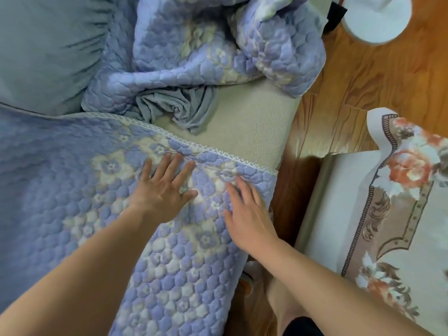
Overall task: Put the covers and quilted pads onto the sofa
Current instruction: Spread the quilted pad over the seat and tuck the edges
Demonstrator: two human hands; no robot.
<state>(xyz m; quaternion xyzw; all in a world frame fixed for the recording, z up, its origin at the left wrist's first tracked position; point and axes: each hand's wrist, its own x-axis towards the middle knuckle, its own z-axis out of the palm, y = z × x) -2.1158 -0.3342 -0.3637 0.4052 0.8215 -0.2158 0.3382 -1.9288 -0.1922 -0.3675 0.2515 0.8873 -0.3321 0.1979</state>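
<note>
Both my palms are flat down, nothing gripped: my left hand [164, 187] lies with fingers spread and straight, pressing the quilted pad [72, 190], and my right hand [247, 212] sits just beside it at about three o'clock, fingers extended too, a little blurred, so I judge it is mid-sweep across the fabric. The pad is laid over the near seat of the sofa [247, 132], its lace-trimmed edge [194, 144] running from ten o'clock to four o'clock just past my fingertips, and its front hanging down over the seat toward six o'clock. So the step in hand looks like smoothing and squaring this pad on its cushion. Beyond the trim at one o'clock the bare beige seat is uncovered. On it lies a bunched grey cover [184, 110], and behind that, at twelve o'clock, a crumpled second quilted pad [206, 44] in the same lilac flower print. At eleven o'clock a grey-covered cushion [41, 52] stands against the back. Next, I reckon, I flatten the last ripples near the pad's corner, then reach to one o'clock for the grey cover, which wants a proper pinch and a shake-out before it goes over that bare seat. Off at three o'clock, a floral rug [400, 202] on the wooden floor [363, 76].
</note>
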